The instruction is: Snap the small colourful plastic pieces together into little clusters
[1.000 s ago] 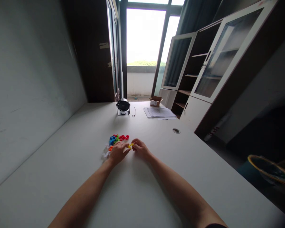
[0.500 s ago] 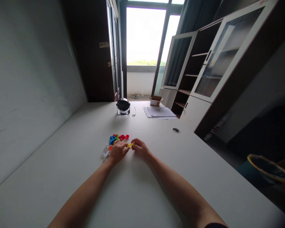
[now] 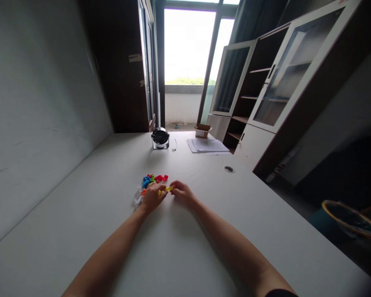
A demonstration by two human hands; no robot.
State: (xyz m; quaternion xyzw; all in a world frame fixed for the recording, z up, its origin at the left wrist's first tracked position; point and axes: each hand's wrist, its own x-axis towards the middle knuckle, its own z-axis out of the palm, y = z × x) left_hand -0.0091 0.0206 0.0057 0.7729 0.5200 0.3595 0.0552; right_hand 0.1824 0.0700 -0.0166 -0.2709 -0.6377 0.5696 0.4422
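Observation:
Small yellow plastic pieces (image 3: 168,189) are pinched between my two hands over the white table; how they fit together is too small to tell. My left hand (image 3: 153,196) is closed on the left part of the yellow, and my right hand (image 3: 181,191) grips its right end with thumb and fingertips. Just beyond and beside my left hand lies a loose heap of coloured pieces: blue ones (image 3: 146,181), red ones (image 3: 161,178), a green one (image 3: 152,178), an orange one (image 3: 144,192) and white ones (image 3: 138,197). My left hand partly covers the heap.
On the far side of the white table (image 3: 111,181) stand a round black device on a metal stand (image 3: 160,138), a short thin cord (image 3: 174,145), papers (image 3: 208,145) and an open cardboard box (image 3: 203,130). A cable hole (image 3: 229,169) is at the right.
My left hand has shifted slightly left and its fingers have moved, so more of the yellow shows. My right hand is nearly still, and the heap has not moved.

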